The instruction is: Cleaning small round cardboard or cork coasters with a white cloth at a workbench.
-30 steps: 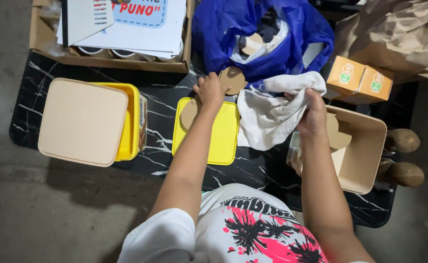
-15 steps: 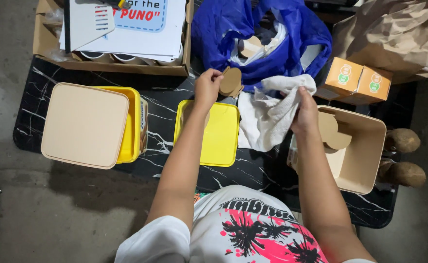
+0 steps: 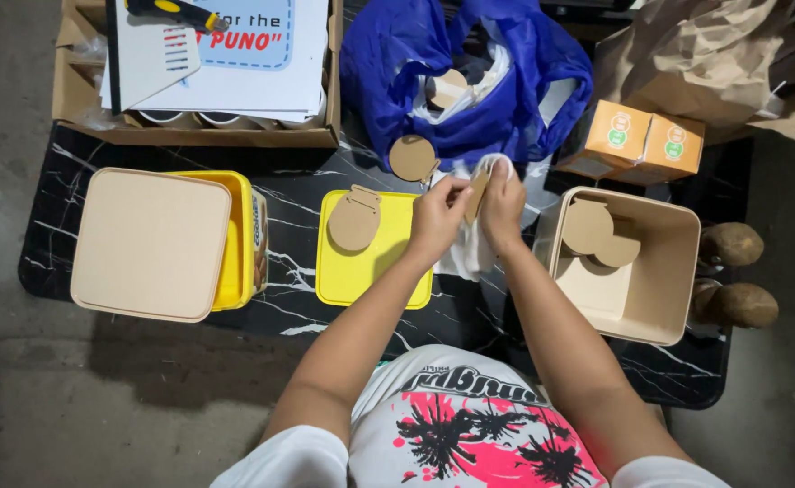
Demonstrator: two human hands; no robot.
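Observation:
My left hand [image 3: 437, 217] and my right hand [image 3: 503, 203] meet over the black marble table [image 3: 289, 307]. Between them they pinch a small round brown cardboard piece [image 3: 477, 194], held on edge. My right hand also presses a white cloth [image 3: 471, 253] against that piece. Just left of my left hand a yellow lid [image 3: 372, 267] lies flat with one brown cardboard piece [image 3: 354, 218] on it. Another brown round piece [image 3: 413, 157] rests on the table above my hands.
A beige open box [image 3: 655, 298] at right holds two brown round pieces. A yellow box with a beige lid [image 3: 151, 242] sits at left. A blue bag [image 3: 466, 81], a cardboard tray with papers [image 3: 207, 136], two orange cartons [image 3: 648, 137] and two potatoes [image 3: 732, 243] lie around.
My left hand came back from the round piece near the blue bag toward the middle. My right hand rose from the cloth to join it on a cardboard piece.

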